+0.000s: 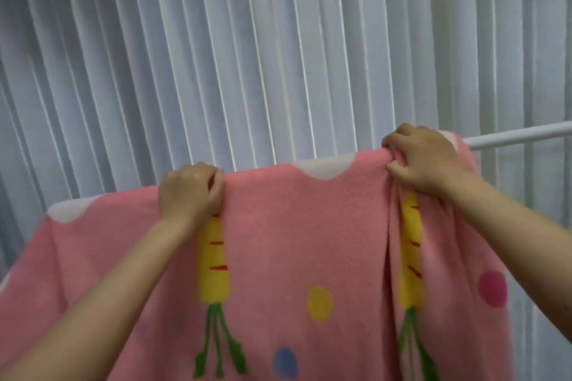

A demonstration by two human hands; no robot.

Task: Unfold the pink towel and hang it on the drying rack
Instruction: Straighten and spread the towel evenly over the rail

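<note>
The pink towel [294,226], printed with yellow carrots and coloured dots, is draped over the white rail of the drying rack [520,135] and hangs down toward me. My left hand [190,192] is closed on the towel's top fold left of centre. My right hand [424,158] grips a bunched fold at the top near the towel's right edge, where the cloth is creased. The rail is hidden under the towel except for its bare right end.
White pleated curtains [247,56] hang close behind the rack across the whole view. The bare rail runs off the right edge of the view.
</note>
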